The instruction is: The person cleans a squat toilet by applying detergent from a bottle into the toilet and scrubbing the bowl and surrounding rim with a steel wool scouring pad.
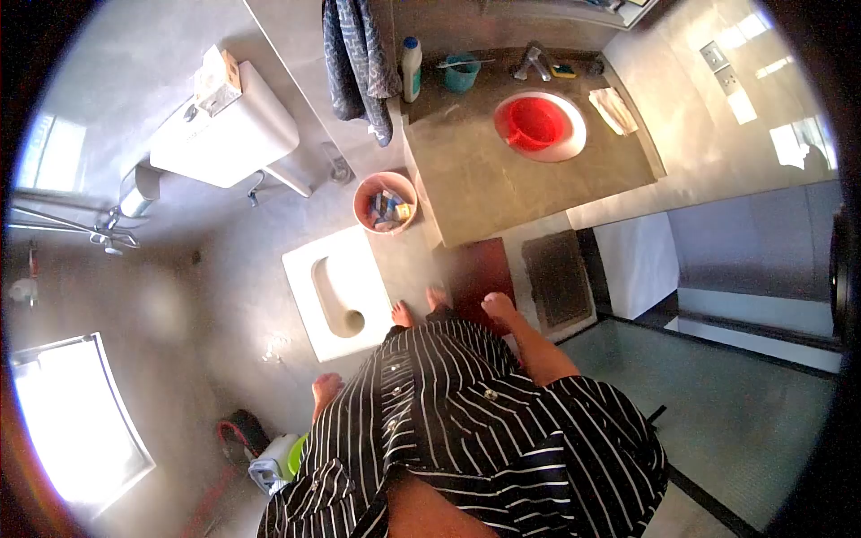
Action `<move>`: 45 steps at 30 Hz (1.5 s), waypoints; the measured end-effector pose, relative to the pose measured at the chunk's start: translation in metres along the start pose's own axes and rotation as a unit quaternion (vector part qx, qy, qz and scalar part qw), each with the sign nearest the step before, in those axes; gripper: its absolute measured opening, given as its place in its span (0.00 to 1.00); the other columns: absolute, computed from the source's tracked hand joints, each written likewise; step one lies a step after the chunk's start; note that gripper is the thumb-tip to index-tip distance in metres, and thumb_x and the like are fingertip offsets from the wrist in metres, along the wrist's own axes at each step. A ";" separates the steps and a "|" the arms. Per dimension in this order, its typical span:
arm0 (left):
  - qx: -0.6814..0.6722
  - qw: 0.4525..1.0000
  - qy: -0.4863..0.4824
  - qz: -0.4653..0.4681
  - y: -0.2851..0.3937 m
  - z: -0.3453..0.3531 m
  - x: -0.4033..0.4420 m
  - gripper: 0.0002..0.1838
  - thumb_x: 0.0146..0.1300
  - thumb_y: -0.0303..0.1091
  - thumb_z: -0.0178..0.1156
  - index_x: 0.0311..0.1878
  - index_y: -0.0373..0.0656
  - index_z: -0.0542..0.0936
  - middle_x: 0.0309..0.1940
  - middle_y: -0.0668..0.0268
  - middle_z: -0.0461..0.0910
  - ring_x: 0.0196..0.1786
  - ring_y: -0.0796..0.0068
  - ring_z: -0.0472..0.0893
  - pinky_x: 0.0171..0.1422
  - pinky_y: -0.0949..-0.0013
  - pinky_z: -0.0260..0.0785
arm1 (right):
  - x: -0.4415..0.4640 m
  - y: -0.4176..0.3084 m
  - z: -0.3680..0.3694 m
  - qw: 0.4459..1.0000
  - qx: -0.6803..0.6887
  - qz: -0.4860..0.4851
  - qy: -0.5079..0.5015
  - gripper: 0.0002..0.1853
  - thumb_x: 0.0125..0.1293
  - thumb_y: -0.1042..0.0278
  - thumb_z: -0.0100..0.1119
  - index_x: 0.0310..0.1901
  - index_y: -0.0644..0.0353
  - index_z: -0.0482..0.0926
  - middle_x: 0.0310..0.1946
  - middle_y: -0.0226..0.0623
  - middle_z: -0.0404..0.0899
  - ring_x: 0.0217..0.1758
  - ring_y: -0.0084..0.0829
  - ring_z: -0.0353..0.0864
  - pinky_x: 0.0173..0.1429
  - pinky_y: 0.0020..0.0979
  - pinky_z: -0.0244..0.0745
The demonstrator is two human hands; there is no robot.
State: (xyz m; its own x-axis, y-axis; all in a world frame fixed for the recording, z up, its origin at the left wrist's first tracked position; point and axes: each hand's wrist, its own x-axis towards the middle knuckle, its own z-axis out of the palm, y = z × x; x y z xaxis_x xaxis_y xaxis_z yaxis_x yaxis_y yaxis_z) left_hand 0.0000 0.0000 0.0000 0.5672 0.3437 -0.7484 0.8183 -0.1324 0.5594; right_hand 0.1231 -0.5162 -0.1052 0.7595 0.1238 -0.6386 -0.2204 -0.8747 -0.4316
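Head: right hand near striped shirt

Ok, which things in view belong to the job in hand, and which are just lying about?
Likely the job's (nearest the hands in view, which hold nothing I can make out):
squat toilet, by the left hand
red floor mat, by the right hand

Lying about:
hanging patterned cloth
blue-capped white bottle
teal cup
red container in the sink
pink bin
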 end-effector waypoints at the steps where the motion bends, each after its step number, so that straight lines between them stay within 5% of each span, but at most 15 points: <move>1: 0.000 1.000 0.000 -0.005 -0.004 0.001 -0.007 0.14 0.55 0.34 0.61 0.40 0.33 0.82 0.25 0.61 0.83 0.25 0.74 0.80 0.30 0.70 0.72 | 0.001 0.002 -0.002 1.000 0.012 -0.018 0.003 0.15 0.57 0.56 0.53 0.27 0.62 0.75 0.28 0.49 0.75 0.34 0.45 0.76 0.41 0.47 0.68; 8: 0.101 0.992 0.033 -0.067 -0.095 0.044 0.028 0.12 0.51 0.31 0.64 0.36 0.34 0.84 0.27 0.64 0.84 0.29 0.78 0.79 0.36 0.71 0.74 | 0.003 0.003 -0.047 0.970 0.108 -0.126 0.176 0.17 0.55 0.62 0.58 0.19 0.64 0.65 0.16 0.50 0.64 0.21 0.52 0.69 0.29 0.48 0.63; 9: 0.005 0.998 0.033 -0.062 -0.100 0.043 0.024 0.11 0.50 0.30 0.64 0.37 0.35 0.85 0.28 0.65 0.84 0.30 0.79 0.80 0.38 0.71 0.74 | 0.012 0.001 -0.045 0.959 0.121 -0.152 0.207 0.17 0.55 0.61 0.58 0.19 0.64 0.66 0.17 0.51 0.65 0.22 0.52 0.69 0.29 0.47 0.64; 10: 0.021 0.997 0.037 -0.063 -0.098 0.043 0.018 0.11 0.51 0.30 0.64 0.37 0.35 0.85 0.28 0.65 0.84 0.30 0.79 0.80 0.38 0.72 0.74 | 0.008 -0.015 -0.058 0.937 0.152 -0.186 0.253 0.16 0.55 0.60 0.59 0.21 0.64 0.69 0.18 0.53 0.69 0.24 0.54 0.73 0.30 0.48 0.66; 13: -0.005 0.997 0.018 -0.070 -0.094 0.055 0.015 0.11 0.51 0.30 0.63 0.36 0.34 0.85 0.28 0.64 0.84 0.30 0.78 0.80 0.37 0.72 0.74 | 0.023 -0.043 -0.121 0.992 0.045 -0.071 0.089 0.22 0.61 0.54 0.60 0.49 0.65 0.77 0.40 0.51 0.82 0.45 0.48 0.81 0.49 0.41 0.76; 15: -0.013 0.998 0.009 -0.062 -0.091 0.060 0.010 0.11 0.53 0.30 0.63 0.38 0.33 0.83 0.27 0.62 0.83 0.29 0.75 0.80 0.35 0.72 0.74 | 0.028 -0.072 -0.164 0.992 0.112 -0.021 0.063 0.25 0.61 0.53 0.61 0.53 0.64 0.76 0.44 0.51 0.81 0.49 0.45 0.82 0.51 0.39 0.76; 18: -0.097 0.992 0.008 -0.086 0.001 0.077 -0.049 0.11 0.57 0.26 0.60 0.42 0.32 0.79 0.26 0.59 0.80 0.25 0.70 0.79 0.28 0.69 0.74 | 0.071 -0.076 -0.196 0.971 0.150 -0.097 0.158 0.30 0.61 0.49 0.61 0.57 0.65 0.71 0.41 0.50 0.82 0.44 0.42 0.83 0.48 0.38 0.77; 23: -0.118 0.987 -0.001 -0.105 0.013 0.088 -0.051 0.08 0.57 0.25 0.59 0.40 0.32 0.79 0.26 0.59 0.79 0.23 0.70 0.79 0.25 0.69 0.74 | 0.113 -0.126 -0.293 0.951 0.199 -0.117 0.207 0.35 0.59 0.49 0.65 0.62 0.65 0.68 0.46 0.50 0.81 0.47 0.42 0.82 0.52 0.36 0.77; 25: -0.200 0.972 0.000 -0.127 -0.019 0.088 -0.022 0.07 0.58 0.26 0.59 0.38 0.33 0.79 0.25 0.60 0.79 0.22 0.70 0.79 0.23 0.69 0.73 | 0.134 -0.148 -0.332 0.948 0.122 -0.134 0.261 0.37 0.60 0.49 0.65 0.63 0.65 0.66 0.45 0.48 0.82 0.47 0.41 0.82 0.53 0.37 0.76; 28: -0.112 0.992 -0.036 -0.049 -0.094 0.081 0.025 0.08 0.59 0.29 0.60 0.40 0.35 0.80 0.25 0.61 0.80 0.23 0.71 0.80 0.24 0.69 0.74 | 0.162 -0.198 -0.387 0.935 0.210 -0.151 0.244 0.44 0.59 0.45 0.65 0.66 0.71 0.59 0.42 0.46 0.82 0.45 0.38 0.82 0.49 0.38 0.78; 29: -0.169 0.974 0.035 -0.145 -0.057 0.078 0.018 0.09 0.59 0.29 0.59 0.40 0.35 0.80 0.25 0.62 0.80 0.24 0.71 0.80 0.25 0.70 0.74 | 0.197 -0.195 -0.402 0.931 0.183 -0.161 0.273 0.43 0.58 0.45 0.65 0.63 0.74 0.62 0.38 0.48 0.82 0.41 0.39 0.82 0.47 0.37 0.78; 31: -0.210 0.967 0.068 -0.130 -0.046 0.077 0.019 0.09 0.59 0.29 0.59 0.39 0.35 0.80 0.26 0.63 0.80 0.26 0.72 0.80 0.27 0.71 0.75 | 0.252 -0.202 -0.447 0.945 0.043 -0.113 0.305 0.39 0.56 0.44 0.66 0.58 0.71 0.69 0.37 0.51 0.83 0.42 0.46 0.83 0.48 0.40 0.79; 38: -0.220 0.947 0.222 -0.075 -0.090 0.119 0.042 0.10 0.60 0.29 0.54 0.40 0.34 0.80 0.26 0.64 0.78 0.26 0.76 0.78 0.30 0.72 0.73 | 0.362 -0.259 -0.509 0.866 -0.288 -0.192 0.361 0.30 0.60 0.49 0.61 0.55 0.66 0.73 0.42 0.51 0.82 0.45 0.48 0.81 0.48 0.44 0.77; 43: -0.354 0.867 0.348 -0.045 -0.122 0.241 0.009 0.07 0.61 0.29 0.55 0.38 0.36 0.79 0.23 0.69 0.75 0.26 0.79 0.76 0.31 0.75 0.70 | 0.374 -0.265 -0.491 0.814 -0.349 -0.288 0.365 0.23 0.64 0.53 0.57 0.54 0.62 0.76 0.45 0.51 0.81 0.48 0.50 0.80 0.49 0.47 0.75; 45: -0.342 0.888 0.289 -0.106 -0.147 0.315 -0.005 0.09 0.63 0.33 0.56 0.38 0.35 0.78 0.25 0.67 0.77 0.25 0.77 0.77 0.31 0.74 0.72 | 0.356 -0.251 -0.490 0.803 -0.317 -0.311 0.397 0.21 0.65 0.54 0.56 0.53 0.60 0.77 0.46 0.51 0.80 0.48 0.51 0.80 0.49 0.49 0.75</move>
State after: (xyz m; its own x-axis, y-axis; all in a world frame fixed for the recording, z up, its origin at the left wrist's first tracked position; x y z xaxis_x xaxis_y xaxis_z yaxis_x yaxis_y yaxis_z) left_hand -0.0941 -0.2755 -0.1905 0.1031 0.7397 -0.6650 0.5405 0.5196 0.6618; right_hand 0.7486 -0.4815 0.0879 0.8081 0.5115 0.2921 0.5176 -0.8534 0.0623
